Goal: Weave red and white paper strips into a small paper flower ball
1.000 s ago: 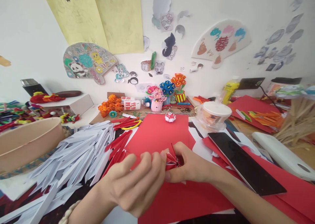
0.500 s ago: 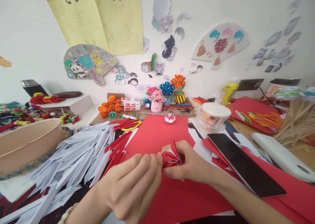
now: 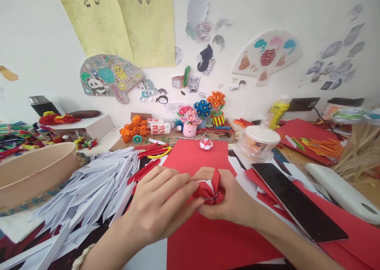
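A red and white folded-paper piece, made of several pointed strips gathered at one spot, is held up over the large red sheet. My right hand is closed round its right side, thumb below and fingers behind. My left hand pinches its left edge between thumb and fingertips. One red strip sticks up from the top of the piece. Beyond the hands, a small finished-looking red and white paper ball rests on the far end of the red sheet.
On the left lie many folded white paper strips, some red strips and a beige bowl. To the right are a black phone, a white power bank and a lidded cup. Craft flowers line the wall.
My left hand has turned flatter, its fingers reaching over the paper piece's left edge. The piece has tilted in my right hand, showing more of its folded face.
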Demonstrator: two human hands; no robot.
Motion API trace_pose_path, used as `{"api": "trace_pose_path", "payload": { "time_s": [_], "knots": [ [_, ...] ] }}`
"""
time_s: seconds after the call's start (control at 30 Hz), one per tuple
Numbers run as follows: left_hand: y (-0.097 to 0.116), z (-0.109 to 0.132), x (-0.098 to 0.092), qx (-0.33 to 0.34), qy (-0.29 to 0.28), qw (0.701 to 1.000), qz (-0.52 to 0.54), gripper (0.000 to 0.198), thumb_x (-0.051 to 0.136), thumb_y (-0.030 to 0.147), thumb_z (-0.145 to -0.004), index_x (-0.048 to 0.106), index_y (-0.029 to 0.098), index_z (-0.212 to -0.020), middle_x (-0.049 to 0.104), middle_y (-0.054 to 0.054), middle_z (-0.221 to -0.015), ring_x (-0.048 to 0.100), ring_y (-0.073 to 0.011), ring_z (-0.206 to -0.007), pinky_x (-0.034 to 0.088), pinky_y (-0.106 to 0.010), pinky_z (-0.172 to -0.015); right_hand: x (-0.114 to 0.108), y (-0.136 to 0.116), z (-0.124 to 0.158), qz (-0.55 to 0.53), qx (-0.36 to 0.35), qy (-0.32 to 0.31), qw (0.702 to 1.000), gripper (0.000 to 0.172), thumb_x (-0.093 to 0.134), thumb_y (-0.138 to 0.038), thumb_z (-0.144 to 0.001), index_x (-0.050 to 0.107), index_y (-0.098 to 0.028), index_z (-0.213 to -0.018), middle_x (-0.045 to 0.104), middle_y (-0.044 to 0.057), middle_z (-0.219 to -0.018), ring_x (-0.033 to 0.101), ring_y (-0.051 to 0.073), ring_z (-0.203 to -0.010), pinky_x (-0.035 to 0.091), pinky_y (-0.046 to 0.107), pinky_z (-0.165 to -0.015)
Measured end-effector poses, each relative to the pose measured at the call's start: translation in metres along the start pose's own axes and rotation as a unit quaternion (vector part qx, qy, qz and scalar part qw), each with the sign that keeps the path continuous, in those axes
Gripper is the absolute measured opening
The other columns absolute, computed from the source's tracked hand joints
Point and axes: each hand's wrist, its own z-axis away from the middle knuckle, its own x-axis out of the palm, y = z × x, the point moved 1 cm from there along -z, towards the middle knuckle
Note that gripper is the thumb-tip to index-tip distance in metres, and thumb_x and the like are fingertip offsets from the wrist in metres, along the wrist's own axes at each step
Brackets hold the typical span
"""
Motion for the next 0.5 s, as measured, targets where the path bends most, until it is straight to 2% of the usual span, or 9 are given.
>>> {"api": "trace_pose_path", "payload": {
  "time_s": [0.07, 0.13, 0.2, 0.3, 0.5],
  "knots": [
    [0.002, -0.005, 0.001, -0.121, -0.021, 0.988, 0.093, 0.005, 0.06, 0.018, -0.089, 0.063, 0.017, -0.093, 0.069, -0.003, -0.083, 0.06, -0.0152, -0.072, 0.046, -0.029, -0.064, 0.0, 0.001, 0.0, 0.03, -0.004, -0.002, 1.0, 0.014, 0.071, -0.012, -0.072, 0.061, -0.019, -0.079, 0.055, -0.001, -0.079, 0.051, 0.015, -0.07, 0.041, 0.028, -0.063],
    [0.003, -0.01, 0.003, -0.24, -0.052, 0.956, 0.161, 0.007, 0.058, 0.019, -0.091, 0.061, 0.018, -0.085, 0.065, -0.001, -0.08, 0.058, -0.0136, -0.072, 0.044, -0.027, -0.065, -0.001, 0.001, 0.0, 0.054, 0.001, -0.003, 0.999, 0.015, 0.073, -0.012, -0.072, 0.064, -0.019, -0.082, 0.055, -0.001, -0.082, 0.054, 0.015, -0.073, 0.043, 0.027, -0.064],
    [0.002, -0.012, 0.004, -0.328, -0.084, 0.916, 0.215, 0.016, 0.058, 0.024, -0.092, 0.058, 0.019, -0.077, 0.062, 0.001, -0.077, 0.056, -0.0133, -0.073, 0.042, -0.026, -0.067, -0.002, 0.0, 0.0, 0.064, 0.001, 0.0, 0.998, 0.017, 0.074, -0.011, -0.072, 0.065, -0.019, -0.085, 0.057, -0.001, -0.086, 0.056, 0.016, -0.076, 0.044, 0.027, -0.067],
    [-0.001, -0.013, 0.005, -0.382, -0.111, 0.869, 0.296, 0.022, 0.06, 0.032, -0.091, 0.058, 0.02, -0.073, 0.061, 0.002, -0.076, 0.054, -0.0139, -0.075, 0.04, -0.027, -0.069, -0.003, 0.0, -0.001, 0.069, 0.0, 0.004, 0.998, 0.018, 0.074, -0.011, -0.073, 0.067, -0.019, -0.088, 0.061, 0.001, -0.092, 0.06, 0.018, -0.082, 0.046, 0.029, -0.073],
    [-0.002, -0.012, 0.005, -0.407, -0.103, 0.825, 0.378, 0.02, 0.061, 0.032, -0.09, 0.059, 0.021, -0.074, 0.061, 0.003, -0.079, 0.053, -0.0139, -0.078, 0.039, -0.027, -0.072, -0.001, 0.0, 0.0, 0.074, 0.003, 0.004, 0.997, 0.021, 0.07, -0.008, -0.072, 0.066, -0.019, -0.09, 0.061, 0.001, -0.088, 0.059, 0.018, -0.08, 0.046, 0.03, -0.07]
  ]
}}
